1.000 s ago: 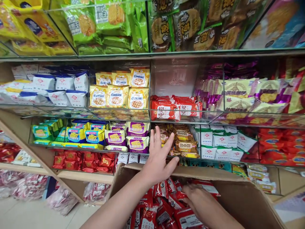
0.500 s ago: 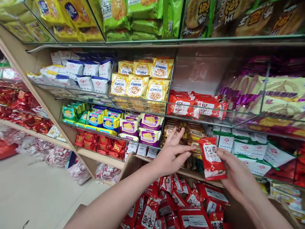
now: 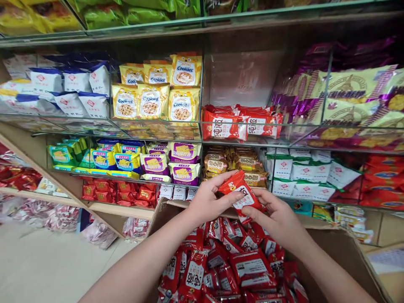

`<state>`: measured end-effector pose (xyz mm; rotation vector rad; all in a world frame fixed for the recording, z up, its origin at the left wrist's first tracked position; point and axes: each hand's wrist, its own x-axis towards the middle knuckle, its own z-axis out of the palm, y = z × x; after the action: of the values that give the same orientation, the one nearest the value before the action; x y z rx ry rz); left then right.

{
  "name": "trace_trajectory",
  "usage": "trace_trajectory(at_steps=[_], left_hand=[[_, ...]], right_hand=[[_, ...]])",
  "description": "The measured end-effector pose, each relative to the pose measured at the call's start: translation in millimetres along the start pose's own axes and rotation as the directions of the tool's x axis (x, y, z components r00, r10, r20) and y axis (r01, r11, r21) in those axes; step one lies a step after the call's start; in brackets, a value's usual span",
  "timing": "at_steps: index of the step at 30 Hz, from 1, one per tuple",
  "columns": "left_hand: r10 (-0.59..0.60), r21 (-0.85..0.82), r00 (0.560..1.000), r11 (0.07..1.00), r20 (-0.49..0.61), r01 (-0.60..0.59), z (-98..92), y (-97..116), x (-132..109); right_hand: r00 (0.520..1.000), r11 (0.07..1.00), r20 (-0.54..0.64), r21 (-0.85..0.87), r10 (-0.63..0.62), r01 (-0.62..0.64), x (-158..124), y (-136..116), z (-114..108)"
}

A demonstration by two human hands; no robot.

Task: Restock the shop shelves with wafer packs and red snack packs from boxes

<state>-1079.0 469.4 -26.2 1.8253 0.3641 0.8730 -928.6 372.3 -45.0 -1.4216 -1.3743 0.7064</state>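
A red and white snack packet [image 3: 241, 195] is held between both hands above an open cardboard box [image 3: 331, 240]. My left hand [image 3: 211, 200] grips its left end, thumb across the printed front. On the right end, my right hand [image 3: 273, 212] pinches the packet with thumb and fingers. Below them, a heap of similar red packets [image 3: 217, 265] fills the box, lying at mixed angles. Red packets of the same look [image 3: 225, 126] stand in rows in a shelf compartment just above the hands.
Glass-fronted shelves hold yellow cookie packets [image 3: 153, 101], purple soda biscuits [image 3: 184, 162], brown packets [image 3: 217, 162], green-and-white packets [image 3: 303, 170] and striped cream packets [image 3: 347, 84]. A glass shelf edge [image 3: 221, 19] runs overhead. Bagged goods [image 3: 63, 216] lie low at left above the tiled floor [image 3: 63, 261].
My left hand, stretched out and empty before, now grips the red packet too. The packet has tilted and come lower and left with my right hand. The view has shifted rightward and down.
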Motion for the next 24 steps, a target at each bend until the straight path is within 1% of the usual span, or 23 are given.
trace_trajectory(at_steps=[2, 5, 8, 10, 12, 14, 15, 17, 18, 21, 22, 24], left_hand=[[-0.016, -0.042, 0.999, 0.999, -0.034, 0.015, -1.0, 1.4, -1.0], [-0.048, -0.092, 0.995, 0.995, -0.086, 0.040, -2.8, 3.7, -1.8], [-0.044, -0.220, 0.996, 0.975, -0.079, 0.025, -2.8, 5.1, -0.5], [-0.044, -0.277, 0.998, 0.960, -0.047, 0.029, -1.7, 5.7, 1.5], [-0.047, -0.274, 0.999, 0.961, -0.014, 0.041, -0.4, 6.3, 3.7], [-0.034, -0.195, 0.999, 0.980, -0.010, 0.031, 0.5, 6.6, 5.1], [-0.018, -0.121, 1.000, 0.993, -0.025, 0.015, 0.8, 6.7, 5.3], [0.004, 0.050, 0.998, 0.999, -0.063, 0.000, 1.2, 6.5, 4.3], [-0.003, 0.112, 0.997, 0.994, -0.073, 0.011, 1.6, 6.3, 3.3], [-0.064, 0.181, 0.993, 0.980, -0.096, 0.080, 3.4, 5.7, -0.1], [-0.069, 0.191, 0.992, 0.977, -0.110, 0.089, 3.9, 5.4, -0.9], [-0.039, 0.225, 0.989, 0.972, -0.146, 0.071, 4.2, 4.6, -1.3]], right_hand=[[1.000, 1.000, 0.003, -0.025, -0.006, 0.006, -2.3, 2.6, 0.1], [0.998, 1.000, -0.063, 0.001, 0.005, -0.005, -4.8, 6.0, -1.6], [0.972, 0.991, -0.222, 0.122, 0.072, -0.045, -5.0, 7.7, -4.1], [0.943, 0.968, -0.322, 0.252, 0.083, 0.001, -2.9, 8.0, -4.8], [0.920, 0.941, -0.388, 0.329, 0.059, 0.078, 0.6, 7.8, -3.9], [0.899, 0.942, -0.437, 0.315, 0.036, 0.116, 3.9, 6.7, -1.1], [0.883, 0.953, -0.469, 0.282, 0.036, 0.111, 4.9, 5.8, 0.9], [0.845, 0.975, -0.532, 0.211, 0.057, 0.067, 5.4, 3.3, 5.2], [0.826, 0.983, -0.559, 0.180, 0.068, 0.040, 4.9, 1.7, 7.3], [0.788, 0.998, -0.615, 0.060, 0.035, 0.003, 2.2, -3.1, 11.4], [0.781, 1.000, -0.624, 0.008, 0.006, -0.001, 1.4, -4.5, 11.8], [0.769, 0.997, -0.639, -0.075, -0.037, -0.014, 0.6, -6.8, 11.6]])
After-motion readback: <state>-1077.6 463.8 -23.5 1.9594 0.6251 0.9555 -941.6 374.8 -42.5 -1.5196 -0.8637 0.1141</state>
